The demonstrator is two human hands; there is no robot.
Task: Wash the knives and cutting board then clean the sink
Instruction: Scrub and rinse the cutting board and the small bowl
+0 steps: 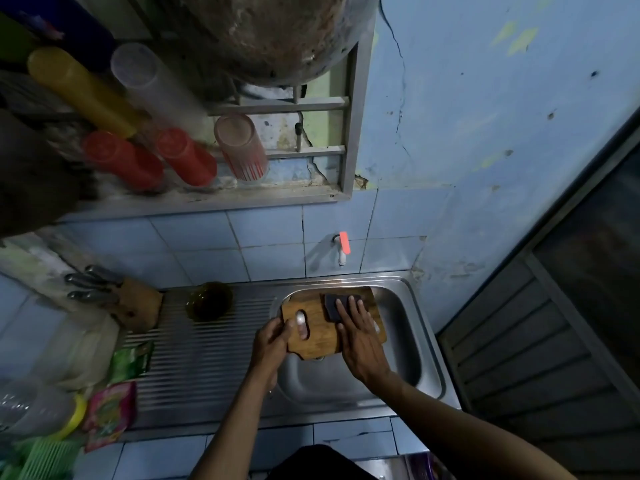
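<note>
At inspection the cutting board (pixel 318 327) lay across the sink (pixel 408 341), left hand (pixel 273 341) gripping its handle end, right hand (pixel 360 341) pressing a dark sponge (pixel 334 306) flat; knives (pixel 93 284) sat in their block, sink cleaning apparently outstanding.

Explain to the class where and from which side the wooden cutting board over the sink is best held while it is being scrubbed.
Grip the cutting board at its left end, beside the oval handle hole, coming from the left as the left hand does. That end probably gives fingers an edge to wrap. The right hand presses a dark sponge on the rest, so that surface should stay free above the sink.
</note>
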